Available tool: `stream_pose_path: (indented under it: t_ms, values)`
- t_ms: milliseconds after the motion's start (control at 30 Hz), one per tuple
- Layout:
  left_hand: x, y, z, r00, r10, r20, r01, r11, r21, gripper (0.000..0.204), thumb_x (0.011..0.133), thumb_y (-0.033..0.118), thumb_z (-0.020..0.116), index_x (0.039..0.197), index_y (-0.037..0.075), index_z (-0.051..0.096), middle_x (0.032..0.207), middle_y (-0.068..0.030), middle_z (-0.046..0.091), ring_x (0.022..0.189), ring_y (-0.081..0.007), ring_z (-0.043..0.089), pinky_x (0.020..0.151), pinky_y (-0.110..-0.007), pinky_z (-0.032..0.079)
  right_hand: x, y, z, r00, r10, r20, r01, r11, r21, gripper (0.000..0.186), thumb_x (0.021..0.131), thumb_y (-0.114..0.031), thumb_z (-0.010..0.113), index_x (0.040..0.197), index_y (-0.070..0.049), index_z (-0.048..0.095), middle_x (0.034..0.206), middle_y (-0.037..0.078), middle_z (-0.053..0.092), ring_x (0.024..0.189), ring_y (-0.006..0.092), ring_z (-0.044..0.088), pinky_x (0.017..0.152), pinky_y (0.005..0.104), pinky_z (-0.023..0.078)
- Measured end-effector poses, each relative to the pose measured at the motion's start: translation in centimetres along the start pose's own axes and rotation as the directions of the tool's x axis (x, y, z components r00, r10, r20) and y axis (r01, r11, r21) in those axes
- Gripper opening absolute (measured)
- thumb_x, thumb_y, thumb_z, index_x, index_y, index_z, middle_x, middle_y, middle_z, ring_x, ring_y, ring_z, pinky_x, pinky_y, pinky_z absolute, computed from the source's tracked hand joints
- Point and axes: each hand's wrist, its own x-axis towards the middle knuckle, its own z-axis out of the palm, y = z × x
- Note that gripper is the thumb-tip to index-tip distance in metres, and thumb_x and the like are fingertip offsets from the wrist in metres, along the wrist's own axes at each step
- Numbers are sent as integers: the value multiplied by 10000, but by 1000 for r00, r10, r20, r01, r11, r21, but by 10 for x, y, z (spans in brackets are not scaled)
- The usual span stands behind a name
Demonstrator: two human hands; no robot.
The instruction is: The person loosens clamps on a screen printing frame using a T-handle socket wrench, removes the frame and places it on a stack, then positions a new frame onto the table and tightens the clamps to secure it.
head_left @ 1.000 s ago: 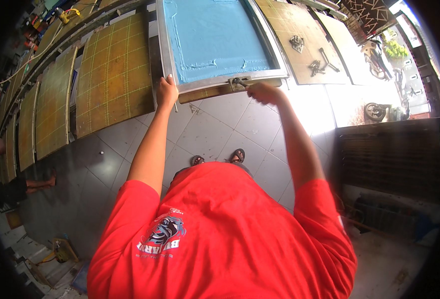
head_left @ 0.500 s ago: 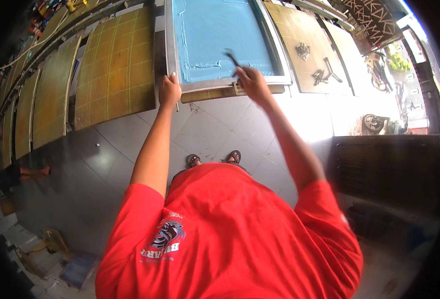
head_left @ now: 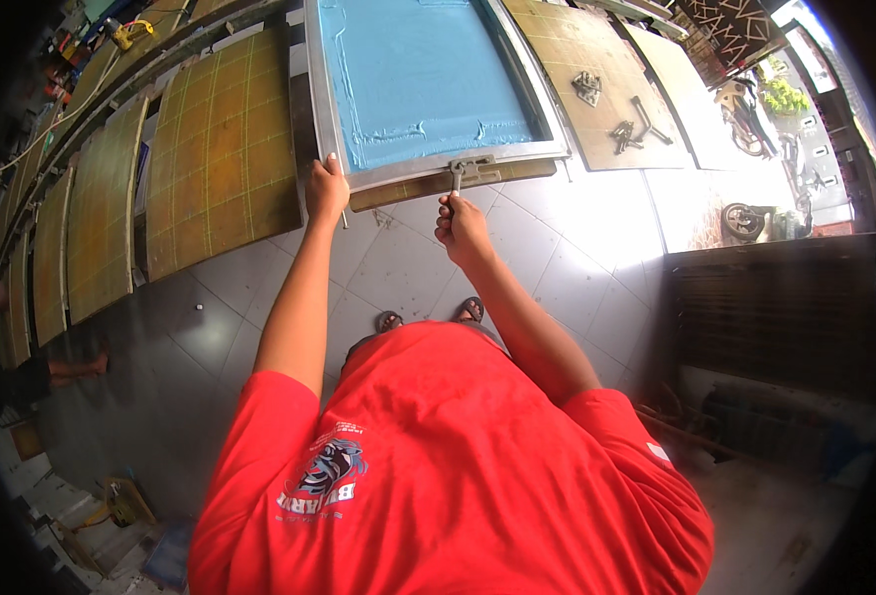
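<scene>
A screen-printing frame (head_left: 403, 177) with a pale metal rim lies in front of me, its inner surface (head_left: 423, 74) coated blue, with ridges of thick blue near the edges. My left hand (head_left: 328, 190) is closed around the frame's near left corner, thumb on top. In my right hand (head_left: 466, 230), the fingers wrap the handle of a wrench (head_left: 457, 177). The wrench's head is at a metal bracket (head_left: 481, 172) on the frame's near edge; whether it sits on a bolt is too small to tell. A thin rod hangs beside my left hand.
Yellowish boards with green grid lines (head_left: 222, 144) stretch leftward. On the pale board (head_left: 601, 45) at right lie a metal bracket piece (head_left: 586, 87), several bolts (head_left: 626, 136) and an angled tool (head_left: 650, 119). A dark slatted bench (head_left: 770, 312) stands right. Another person's leg (head_left: 79, 367) shows at left.
My right hand has come down and to the left, bringing the wrench from above the blue surface to the bracket. My left hand keeps its hold on the corner. The view has shifted slightly.
</scene>
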Motion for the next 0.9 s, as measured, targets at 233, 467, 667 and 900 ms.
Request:
stream_pose_path:
  t_ms: [233,467,667,900]
  values:
    - [-2,2,0,999,43,-12,-44,999,-6,498,917,402,348,934,-66,517,943,-298,580,906,-454,547,779,-490,431,8,7,2,995,-50,-84,51,999,15,229,945,-272,387,856,-80,477,638,-24,404,480,68,347,409,216,295]
    - [2,-7,4,998,56,-32,-57,998,-24,504,916,401,352,917,-76,516,930,-308,575,899,-453,548,772,-489,430,10,0,-7,1000,-3,6,3,999,-37,240,944,-283,396,869,-71,480,612,-32,373,454,61,311,385,209,258]
    - [-1,-2,0,998,58,-24,-58,998,-1,504,918,404,352,920,-71,518,938,-304,576,902,-447,551,771,-487,432,19,-34,-27,997,70,22,-58,937,-345,309,937,-307,425,880,-29,549,577,-40,333,421,51,265,353,223,204]
    - [-3,3,-1,999,33,-14,-33,999,-1,493,919,401,348,923,-63,514,941,-296,580,896,-447,554,765,-488,438,15,-120,-36,848,-444,290,223,-199,-954,317,705,-368,692,803,-67,677,700,174,628,698,326,618,636,395,473]
